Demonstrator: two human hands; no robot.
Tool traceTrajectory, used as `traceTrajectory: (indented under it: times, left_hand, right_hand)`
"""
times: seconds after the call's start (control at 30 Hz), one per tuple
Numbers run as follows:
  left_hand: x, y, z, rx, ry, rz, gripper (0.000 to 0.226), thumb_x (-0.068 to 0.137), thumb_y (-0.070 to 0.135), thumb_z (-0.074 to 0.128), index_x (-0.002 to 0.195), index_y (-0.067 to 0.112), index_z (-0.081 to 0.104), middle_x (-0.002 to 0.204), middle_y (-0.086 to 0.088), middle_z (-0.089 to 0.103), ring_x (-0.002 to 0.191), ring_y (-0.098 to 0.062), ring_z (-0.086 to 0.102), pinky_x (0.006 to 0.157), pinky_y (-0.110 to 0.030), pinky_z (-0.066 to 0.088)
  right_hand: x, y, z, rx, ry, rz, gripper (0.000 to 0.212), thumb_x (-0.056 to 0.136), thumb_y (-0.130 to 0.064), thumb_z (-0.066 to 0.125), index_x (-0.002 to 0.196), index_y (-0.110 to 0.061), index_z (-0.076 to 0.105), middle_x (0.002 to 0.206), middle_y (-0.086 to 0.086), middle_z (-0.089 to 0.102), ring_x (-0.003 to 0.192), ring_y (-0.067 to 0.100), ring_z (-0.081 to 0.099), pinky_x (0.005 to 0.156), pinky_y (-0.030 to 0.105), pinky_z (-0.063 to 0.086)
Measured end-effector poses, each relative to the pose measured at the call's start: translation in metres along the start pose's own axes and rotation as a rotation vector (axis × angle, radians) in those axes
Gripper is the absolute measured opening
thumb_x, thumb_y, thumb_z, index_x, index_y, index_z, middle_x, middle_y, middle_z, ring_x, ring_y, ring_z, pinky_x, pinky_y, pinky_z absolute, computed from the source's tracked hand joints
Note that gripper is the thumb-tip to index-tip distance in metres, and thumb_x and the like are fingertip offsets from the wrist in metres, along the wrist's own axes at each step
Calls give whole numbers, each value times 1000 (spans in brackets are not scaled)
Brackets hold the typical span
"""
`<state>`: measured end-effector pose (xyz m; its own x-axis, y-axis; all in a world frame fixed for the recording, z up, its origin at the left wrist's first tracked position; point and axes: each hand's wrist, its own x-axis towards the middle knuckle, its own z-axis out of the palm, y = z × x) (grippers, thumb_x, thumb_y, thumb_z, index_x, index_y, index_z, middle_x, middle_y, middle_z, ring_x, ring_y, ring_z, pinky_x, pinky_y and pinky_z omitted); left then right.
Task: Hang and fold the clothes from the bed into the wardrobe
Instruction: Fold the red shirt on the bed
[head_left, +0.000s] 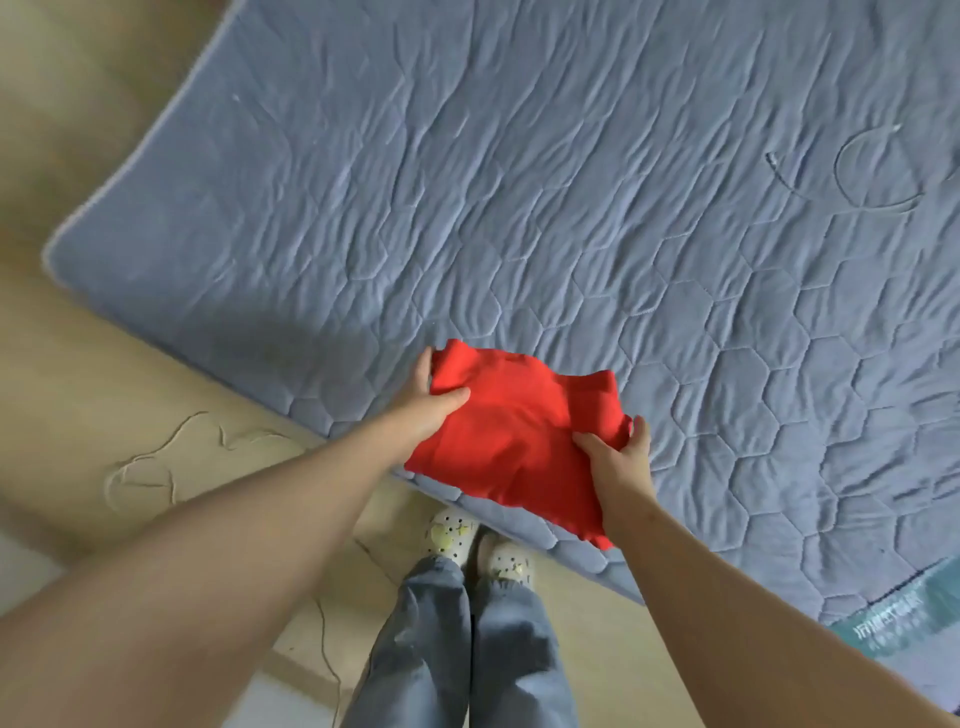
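A folded red garment (514, 436) is held over the near edge of the bed, whose blue-grey quilted cover (519, 182) fills most of the view. My left hand (428, 402) grips the garment's left edge, thumb on top and fingers under it. My right hand (618, 452) grips its right edge the same way. The garment sags a little between the two hands. The wardrobe is out of view.
My legs in grey trousers and pale clogs (478, 545) stand on the light wooden floor (104, 415) close to the bed's edge. A thin cord (857, 176) loops on the cover at the far right. A teal printed item (893, 618) lies at the bed's lower right corner.
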<state>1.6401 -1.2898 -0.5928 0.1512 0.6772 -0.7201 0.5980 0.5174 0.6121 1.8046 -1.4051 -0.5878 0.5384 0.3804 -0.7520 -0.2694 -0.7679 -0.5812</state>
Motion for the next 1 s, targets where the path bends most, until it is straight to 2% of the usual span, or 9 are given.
traceTrajectory:
  times: [0.07,0.17,0.3,0.43,0.53,0.63,0.73,0.8,1.0]
  left_hand:
    - [-28,23,-37,-26,60,56,70,91,18,57,148,24,18,142,4,38,123,-11,40,97,-17,26]
    - [-64,47,-93,-88,136,80,60,92,22,55,144,31,26,137,6,43,118,-13,45,97,-23,31]
    - [-122,64,-173,-172,326,156,56,91,15,55,142,22,33,139,-2,46,118,-12,45,89,-14,29]
    - [-174,71,-246,-264,474,227,55,90,3,52,141,14,33,138,-6,45,114,-11,44,81,-8,29]
    - [-210,67,-306,-332,591,238,56,91,2,52,142,12,33,140,-9,45,124,-20,44,96,-17,32]
    - [-241,59,-367,-390,688,237,56,91,4,52,143,12,33,141,-11,43,127,-24,43,106,-27,31]
    - [-262,46,-417,-438,745,241,54,92,5,50,142,13,33,138,-11,45,124,-26,45,104,-31,35]
    - [-278,28,-471,-494,795,254,52,93,7,49,141,17,34,135,-9,47,119,-27,47,100,-33,37]
    - [-314,-16,-610,-656,901,257,46,94,11,47,137,21,38,128,-9,51,105,-25,52,92,-37,42]
  right_hand:
    - [-27,-40,5,24,-73,-27,56,83,-15,63,132,-15,36,114,7,52,97,26,55,90,40,47]
    - [-63,-93,19,-11,-210,-77,36,83,-16,64,114,-11,47,95,7,58,79,21,56,68,29,47]
    - [-128,-159,56,-70,-345,-224,40,81,-17,67,116,-9,49,103,11,60,95,29,58,85,39,49]
    - [-188,-208,103,-113,-462,-347,37,80,-16,68,112,-13,49,93,7,59,90,26,57,83,37,47]
    - [-232,-238,152,-172,-549,-412,52,78,-18,70,124,-6,49,113,16,61,103,32,58,94,45,47]
    - [-274,-263,207,-194,-630,-493,48,79,-16,68,123,-6,53,110,17,62,97,30,59,88,39,49]
    - [-311,-279,256,-225,-704,-541,39,80,-13,65,117,-4,55,96,14,61,81,26,57,74,32,47]
    - [-347,-290,308,-230,-770,-539,35,79,-12,63,113,-6,55,97,14,59,81,26,55,72,32,45]
    - [-441,-316,437,-313,-914,-578,28,68,-17,60,94,-8,58,107,22,61,100,36,58,89,48,47]
